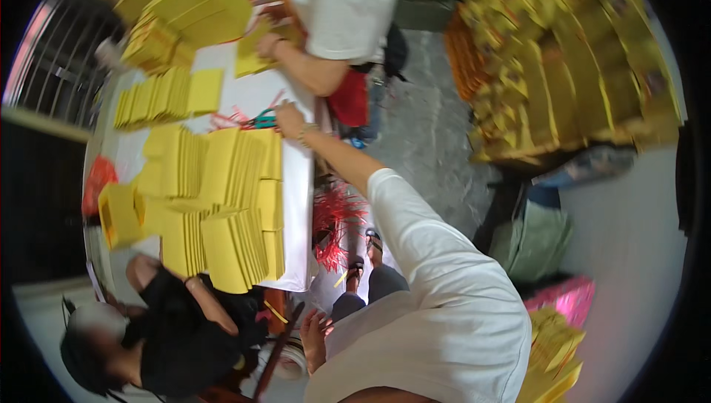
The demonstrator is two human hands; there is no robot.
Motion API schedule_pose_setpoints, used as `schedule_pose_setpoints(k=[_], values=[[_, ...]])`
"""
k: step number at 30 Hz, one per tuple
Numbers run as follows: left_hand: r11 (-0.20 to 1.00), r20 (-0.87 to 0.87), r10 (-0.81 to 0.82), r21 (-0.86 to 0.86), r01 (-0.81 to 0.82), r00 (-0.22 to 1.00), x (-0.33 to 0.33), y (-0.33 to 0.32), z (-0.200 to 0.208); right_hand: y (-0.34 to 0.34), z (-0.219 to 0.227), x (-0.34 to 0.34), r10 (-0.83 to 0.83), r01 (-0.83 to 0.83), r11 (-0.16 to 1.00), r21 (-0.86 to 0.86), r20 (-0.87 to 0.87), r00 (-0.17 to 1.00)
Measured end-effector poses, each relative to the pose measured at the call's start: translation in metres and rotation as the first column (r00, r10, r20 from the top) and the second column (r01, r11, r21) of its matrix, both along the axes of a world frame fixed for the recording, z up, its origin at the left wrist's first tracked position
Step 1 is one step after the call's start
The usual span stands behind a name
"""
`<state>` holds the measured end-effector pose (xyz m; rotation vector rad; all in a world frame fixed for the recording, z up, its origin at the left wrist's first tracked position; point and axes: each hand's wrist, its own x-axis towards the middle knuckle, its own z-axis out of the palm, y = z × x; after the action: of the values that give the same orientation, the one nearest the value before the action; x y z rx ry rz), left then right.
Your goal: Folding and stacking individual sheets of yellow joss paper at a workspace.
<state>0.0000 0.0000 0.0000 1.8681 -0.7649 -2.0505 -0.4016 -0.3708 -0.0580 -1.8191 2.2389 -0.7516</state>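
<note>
No lettering could be read — neither on the yellow stacks (pixel 231 244) near the right hand (pixel 289 118) nor on the yellow bundles (pixel 563 92) well to its right.

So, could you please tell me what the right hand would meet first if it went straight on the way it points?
Most likely the teal-handled scissors, right at the front of the right hand; whether they already touch is unclear from this view. Red strips lie beyond.
</note>
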Motion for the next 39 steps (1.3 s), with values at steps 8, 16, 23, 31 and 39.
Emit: schedule_pose_setpoints(k=[8, 16, 23, 31, 39], values=[[0.929, -0.142, -0.370, -0.066, 0.364, 0.918, 0.005, 0.002, -0.016, 0.221, 0.010, 0.032, -0.207, 0.300, 0.916, -0.268, 0.327, 0.922], [0.535, -0.098, -0.845, -0.120, 0.836, 0.526, -0.005, 0.023, -0.029, 0.571, 0.012, 0.226, -0.630, 0.679, 0.712, 0.176, 0.587, 0.509], [0.061, -0.165, -0.986, -0.316, 0.947, 0.009, -0.029, 0.124, -0.011, 0.759, 0.021, 0.407, -0.875, 0.953, 0.239, 0.187, 0.467, 0.128], [-0.364, -0.135, -0.887, -0.385, 0.848, -0.442, -0.039, 0.294, -0.003, 0.897, 0.080, 0.495, -0.763, 0.937, -0.341, 0.073, 0.560, -0.322], [-0.643, -0.062, -0.588, -0.569, 0.513, -0.806, 0.008, 0.463, 0.001, 1.065, 0.041, 0.596, -0.673, 0.700, -0.700, -0.143, -0.197, -0.713]])
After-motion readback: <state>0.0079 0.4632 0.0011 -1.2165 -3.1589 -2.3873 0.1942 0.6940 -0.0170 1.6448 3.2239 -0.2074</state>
